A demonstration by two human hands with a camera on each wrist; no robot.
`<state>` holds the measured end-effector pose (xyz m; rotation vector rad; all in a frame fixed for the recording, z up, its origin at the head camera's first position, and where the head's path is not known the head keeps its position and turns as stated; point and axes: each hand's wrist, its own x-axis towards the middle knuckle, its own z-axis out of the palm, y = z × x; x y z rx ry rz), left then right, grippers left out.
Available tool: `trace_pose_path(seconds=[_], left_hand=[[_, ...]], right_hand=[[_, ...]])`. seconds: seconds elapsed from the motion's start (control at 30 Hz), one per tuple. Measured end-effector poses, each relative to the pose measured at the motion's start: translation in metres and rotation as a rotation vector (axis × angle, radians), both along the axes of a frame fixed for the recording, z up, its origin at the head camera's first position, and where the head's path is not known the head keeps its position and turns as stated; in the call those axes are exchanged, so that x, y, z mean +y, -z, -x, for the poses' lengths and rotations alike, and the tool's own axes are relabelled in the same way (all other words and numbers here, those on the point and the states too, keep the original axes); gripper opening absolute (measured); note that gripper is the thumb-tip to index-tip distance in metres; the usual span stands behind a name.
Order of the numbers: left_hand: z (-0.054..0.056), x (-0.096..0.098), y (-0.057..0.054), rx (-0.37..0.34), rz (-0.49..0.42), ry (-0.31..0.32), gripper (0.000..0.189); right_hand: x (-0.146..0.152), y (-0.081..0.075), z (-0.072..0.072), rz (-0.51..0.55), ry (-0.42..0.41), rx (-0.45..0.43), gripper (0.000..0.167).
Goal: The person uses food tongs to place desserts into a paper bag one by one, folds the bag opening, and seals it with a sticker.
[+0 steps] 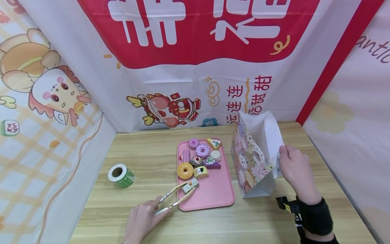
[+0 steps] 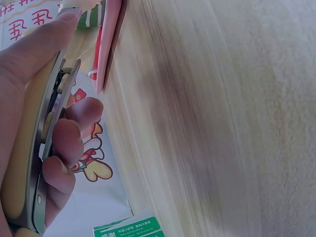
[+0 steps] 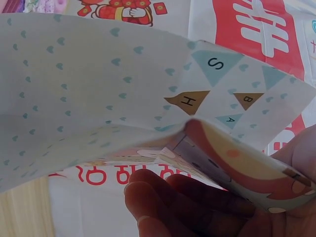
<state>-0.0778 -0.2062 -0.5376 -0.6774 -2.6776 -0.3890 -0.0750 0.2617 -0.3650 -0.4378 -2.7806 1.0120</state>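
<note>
My left hand grips a pair of tongs, with the thumb on one arm and curled fingers on the other in the left wrist view. Between the tong tips sits a small square toy cake with an orange dot on top, over the front left of a pink tray. On the right, my right hand pinches the upper edge of a patterned paper bag, which stands upright with its mouth open. Teal hearts and lettered pennants cover the bag's side in the right wrist view.
Toy sweets crowd the tray's back half, among them a yellow donut, a purple sprinkled donut and a purple cake wedge. A green label roll lies at the left. Printed cloth walls the table's back and sides.
</note>
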Motion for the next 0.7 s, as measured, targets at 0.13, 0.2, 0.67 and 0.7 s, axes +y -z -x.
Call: trace_pose_path(seconds=[0.13,0.2,0.67,0.7], left_hand=[[-0.0012,0.0001,-0.0005,0.017,-0.016,0.01,0.045],[-0.0015,0.0002,-0.0008,0.023,-0.026,0.012,0.046],[-0.0015,0.0032,-0.0081,0.008,-0.078,0.007,0.05],[-0.0015,0.0035,-0.0089,0.008,-0.077,0.007,0.05]], right_hand=[[0.0,0.0003,-0.0001,-0.003,-0.001,0.008,0.054],[-0.0001,0.0003,-0.0003,-0.005,-0.003,0.015,0.054],[-0.0008,-0.0002,-0.0015,-0.01,-0.005,0.035,0.052],[-0.0008,-0.0001,-0.0016,-0.009,-0.005,0.036,0.052]])
